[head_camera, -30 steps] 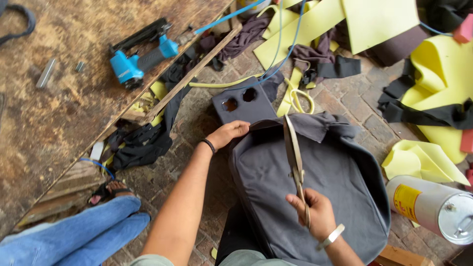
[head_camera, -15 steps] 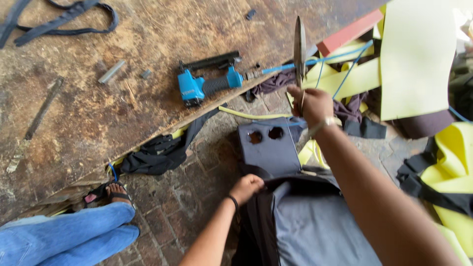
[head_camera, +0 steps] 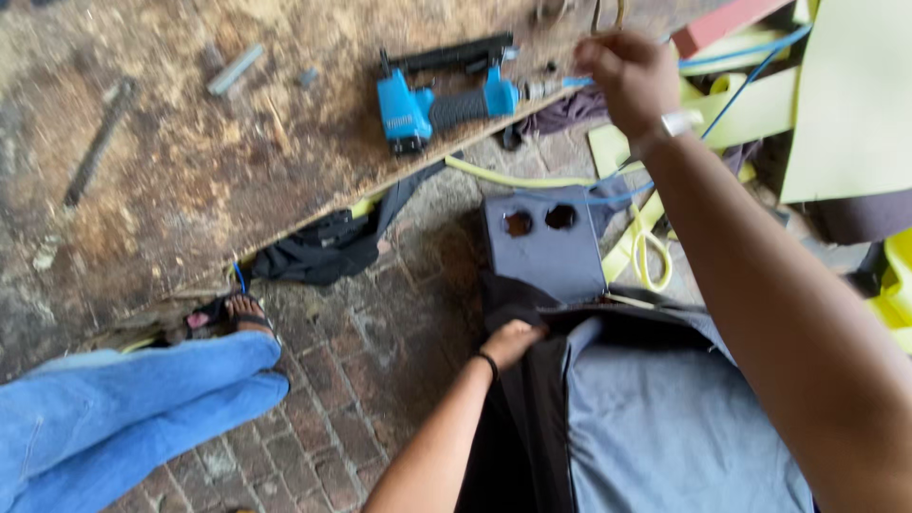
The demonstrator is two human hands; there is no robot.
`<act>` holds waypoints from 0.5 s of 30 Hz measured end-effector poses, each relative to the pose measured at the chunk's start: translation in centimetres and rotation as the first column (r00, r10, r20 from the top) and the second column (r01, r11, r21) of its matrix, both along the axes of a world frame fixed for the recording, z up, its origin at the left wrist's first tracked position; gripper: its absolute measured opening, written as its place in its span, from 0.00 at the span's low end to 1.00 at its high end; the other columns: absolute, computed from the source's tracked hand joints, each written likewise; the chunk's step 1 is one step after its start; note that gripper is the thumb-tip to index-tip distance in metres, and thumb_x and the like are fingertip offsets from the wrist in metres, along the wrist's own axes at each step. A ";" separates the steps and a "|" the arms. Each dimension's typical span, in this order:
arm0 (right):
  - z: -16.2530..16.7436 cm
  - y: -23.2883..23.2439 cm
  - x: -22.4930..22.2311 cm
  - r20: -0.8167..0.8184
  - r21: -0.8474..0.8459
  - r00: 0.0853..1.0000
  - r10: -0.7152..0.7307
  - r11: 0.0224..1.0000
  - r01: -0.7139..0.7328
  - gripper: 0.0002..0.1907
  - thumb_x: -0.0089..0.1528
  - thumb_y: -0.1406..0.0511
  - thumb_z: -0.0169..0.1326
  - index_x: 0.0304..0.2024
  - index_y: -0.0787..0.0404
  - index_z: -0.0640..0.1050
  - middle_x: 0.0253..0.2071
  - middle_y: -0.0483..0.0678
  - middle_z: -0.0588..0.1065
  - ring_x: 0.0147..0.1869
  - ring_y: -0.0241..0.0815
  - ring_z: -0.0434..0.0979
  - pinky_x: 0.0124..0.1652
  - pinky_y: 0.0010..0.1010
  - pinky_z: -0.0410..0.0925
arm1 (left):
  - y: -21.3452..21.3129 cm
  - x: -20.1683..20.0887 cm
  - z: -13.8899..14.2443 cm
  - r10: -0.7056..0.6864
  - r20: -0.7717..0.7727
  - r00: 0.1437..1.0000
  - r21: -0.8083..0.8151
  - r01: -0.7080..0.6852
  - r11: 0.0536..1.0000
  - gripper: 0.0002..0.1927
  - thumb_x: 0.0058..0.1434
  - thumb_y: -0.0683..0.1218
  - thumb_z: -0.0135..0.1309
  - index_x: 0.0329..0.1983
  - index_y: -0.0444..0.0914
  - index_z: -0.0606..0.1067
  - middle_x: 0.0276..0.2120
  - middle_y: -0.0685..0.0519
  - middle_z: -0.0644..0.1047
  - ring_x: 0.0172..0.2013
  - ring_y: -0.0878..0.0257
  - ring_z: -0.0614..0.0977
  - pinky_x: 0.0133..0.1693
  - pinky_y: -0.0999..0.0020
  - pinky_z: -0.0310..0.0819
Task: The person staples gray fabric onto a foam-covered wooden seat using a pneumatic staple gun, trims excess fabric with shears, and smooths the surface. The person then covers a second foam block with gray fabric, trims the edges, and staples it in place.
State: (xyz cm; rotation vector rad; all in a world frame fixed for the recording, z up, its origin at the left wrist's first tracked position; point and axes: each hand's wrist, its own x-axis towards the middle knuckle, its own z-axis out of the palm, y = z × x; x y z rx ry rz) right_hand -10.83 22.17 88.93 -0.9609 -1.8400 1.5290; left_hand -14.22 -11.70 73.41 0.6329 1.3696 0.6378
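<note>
Lower centre: left hand [head_camera: 513, 340], fingers clenched on the edge of the grey fabric cover [head_camera: 655, 427]. Upper right: right hand [head_camera: 625, 78], fingers closed around a thin tool whose end leaves the frame, above the board [head_camera: 190, 171], near the blue staple gun [head_camera: 446, 100].

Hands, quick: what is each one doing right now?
Left hand: closed, gripping the edge of the grey fabric cover.
Right hand: closed, raised over the wooden board; what it holds cannot be told.
</note>
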 end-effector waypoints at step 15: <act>-0.3 -17.9 13.8 0.773 0.050 0.626 0.103 0.974 -0.222 0.19 0.63 0.53 0.57 0.49 0.57 0.82 0.37 0.56 0.81 0.41 0.56 0.83 0.44 0.47 0.73 | -4.9 -0.5 2.6 0.616 -0.432 0.659 0.552 -0.346 0.758 0.08 0.72 0.50 0.49 0.43 0.40 0.71 0.33 0.43 0.80 0.37 0.45 0.83 0.38 0.52 0.77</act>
